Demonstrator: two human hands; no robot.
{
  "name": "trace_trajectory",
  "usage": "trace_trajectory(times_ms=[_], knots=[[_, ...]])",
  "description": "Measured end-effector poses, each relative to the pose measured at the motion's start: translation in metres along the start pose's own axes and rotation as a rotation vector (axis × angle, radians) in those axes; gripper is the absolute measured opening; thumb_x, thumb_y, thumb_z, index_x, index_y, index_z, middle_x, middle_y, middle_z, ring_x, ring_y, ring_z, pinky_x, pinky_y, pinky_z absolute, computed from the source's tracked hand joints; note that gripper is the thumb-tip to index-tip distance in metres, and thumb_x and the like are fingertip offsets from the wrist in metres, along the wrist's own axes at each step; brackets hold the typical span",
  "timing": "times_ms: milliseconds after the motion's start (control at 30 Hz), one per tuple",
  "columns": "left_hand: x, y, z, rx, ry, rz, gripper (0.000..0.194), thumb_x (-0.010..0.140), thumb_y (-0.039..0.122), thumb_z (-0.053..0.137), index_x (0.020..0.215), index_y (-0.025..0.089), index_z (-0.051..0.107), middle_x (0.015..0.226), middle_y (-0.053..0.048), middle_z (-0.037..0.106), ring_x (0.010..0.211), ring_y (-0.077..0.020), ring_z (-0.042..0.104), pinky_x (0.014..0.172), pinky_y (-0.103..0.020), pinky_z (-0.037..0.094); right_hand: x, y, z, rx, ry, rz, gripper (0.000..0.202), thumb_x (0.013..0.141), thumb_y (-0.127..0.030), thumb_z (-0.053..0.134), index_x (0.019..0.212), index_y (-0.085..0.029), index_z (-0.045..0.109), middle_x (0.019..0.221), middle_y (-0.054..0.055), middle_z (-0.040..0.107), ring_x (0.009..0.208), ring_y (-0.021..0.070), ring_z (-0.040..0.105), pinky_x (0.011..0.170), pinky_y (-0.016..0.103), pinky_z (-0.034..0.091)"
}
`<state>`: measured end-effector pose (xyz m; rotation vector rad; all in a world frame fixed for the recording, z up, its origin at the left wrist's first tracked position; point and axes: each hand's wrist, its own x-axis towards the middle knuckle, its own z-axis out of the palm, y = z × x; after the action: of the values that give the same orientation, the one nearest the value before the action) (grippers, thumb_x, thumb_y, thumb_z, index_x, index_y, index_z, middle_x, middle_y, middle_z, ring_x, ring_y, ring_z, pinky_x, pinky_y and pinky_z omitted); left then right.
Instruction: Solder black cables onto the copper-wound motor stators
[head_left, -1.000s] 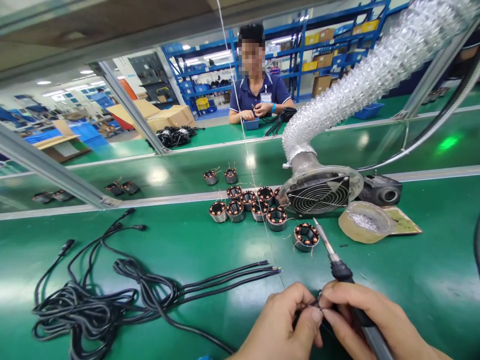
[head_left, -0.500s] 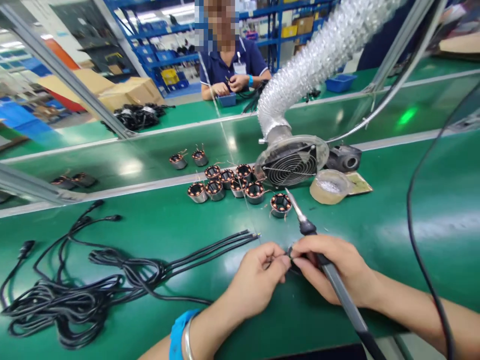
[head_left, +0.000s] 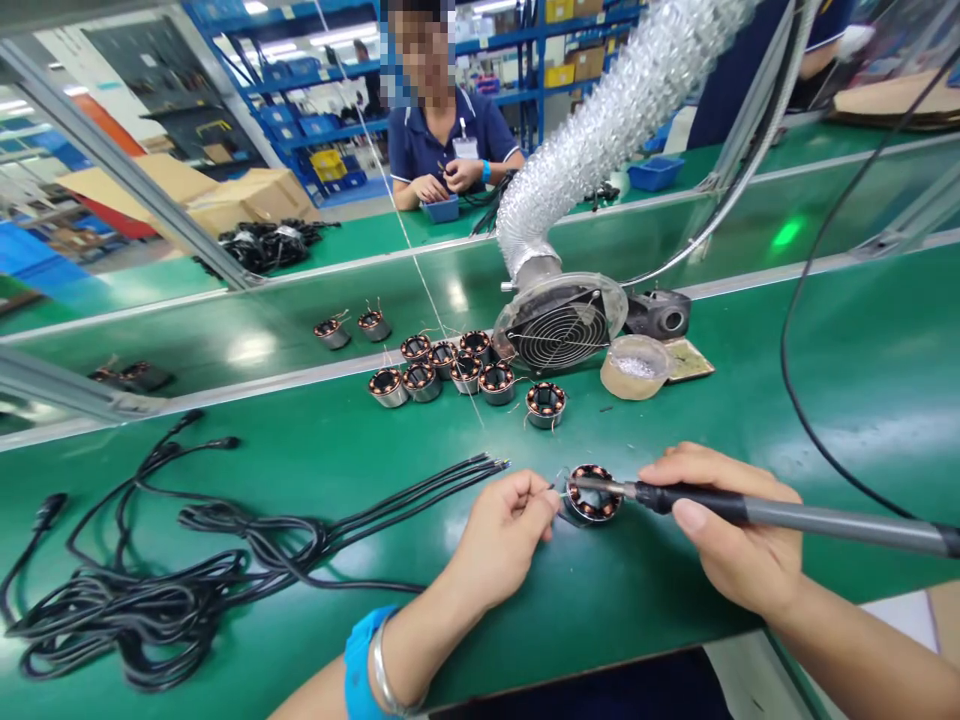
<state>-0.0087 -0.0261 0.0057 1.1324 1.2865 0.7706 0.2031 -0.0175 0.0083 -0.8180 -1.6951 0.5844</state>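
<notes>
Two hands are at work: one left hand (head_left: 501, 535) and one right hand (head_left: 750, 565). The right fingers hold one soldering iron (head_left: 832, 518). One copper-wound ring (head_left: 592, 505) lies between both sets of fingers; one lone ring (head_left: 545, 408) sits just beyond them, at least seven crowd in a cluster (head_left: 421, 384) farther off, and a separate pair (head_left: 332, 336) lies past those. Left of the left fingers come three cable ends (head_left: 484, 463); the tangled cables (head_left: 135, 610) defy counting. Beyond the right fingers stand one tub (head_left: 626, 380) and one fan (head_left: 562, 335).
</notes>
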Motion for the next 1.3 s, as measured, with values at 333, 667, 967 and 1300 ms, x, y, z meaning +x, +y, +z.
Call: trace_trajectory(times_ms=[333, 667, 967, 1300], knots=[[-0.003, -0.002, 0.001, 0.027, 0.004, 0.003, 0.027, 0.080, 0.041, 0.055, 0.066, 0.019, 0.049, 0.055, 0.004, 0.048, 0.050, -0.0094, 0.036, 0.052, -0.022, 0.029, 0.000, 0.001, 0.001, 0.087, 0.009, 0.045, 0.012, 0.086, -0.022, 0.058, 0.090, -0.021, 0.069, 0.070, 0.001, 0.065, 0.057, 0.0150, 0.056, 0.053, 0.028, 0.045], [-0.005, -0.004, 0.002, 0.083, 0.008, 0.024, 0.026, 0.083, 0.040, 0.053, 0.068, 0.019, 0.049, 0.058, 0.004, 0.048, 0.055, -0.0105, 0.040, 0.054, -0.023, 0.031, -0.002, 0.002, -0.001, 0.071, -0.043, 0.005, 0.015, 0.085, -0.018, 0.056, 0.094, -0.020, 0.067, 0.073, 0.002, 0.064, 0.058, 0.0148, 0.056, 0.056, 0.030, 0.045], [-0.005, -0.002, 0.001, 0.080, 0.012, 0.025, 0.027, 0.084, 0.041, 0.054, 0.069, 0.019, 0.050, 0.057, 0.004, 0.048, 0.054, -0.0109, 0.041, 0.054, -0.023, 0.032, 0.002, -0.014, 0.003, 0.009, -0.087, -0.109, 0.022, 0.078, -0.014, 0.052, 0.095, -0.018, 0.066, 0.067, 0.001, 0.061, 0.050, 0.0132, 0.049, 0.047, 0.028, 0.039], [-0.006, -0.003, 0.002, 0.063, 0.006, 0.023, 0.028, 0.083, 0.043, 0.053, 0.069, 0.019, 0.050, 0.058, 0.003, 0.050, 0.055, -0.0110, 0.042, 0.055, -0.023, 0.034, 0.001, -0.022, 0.006, -0.074, -0.115, -0.303, 0.027, 0.072, -0.008, 0.049, 0.092, -0.013, 0.065, 0.060, 0.001, 0.055, 0.046, 0.0132, 0.047, 0.047, 0.029, 0.037]])
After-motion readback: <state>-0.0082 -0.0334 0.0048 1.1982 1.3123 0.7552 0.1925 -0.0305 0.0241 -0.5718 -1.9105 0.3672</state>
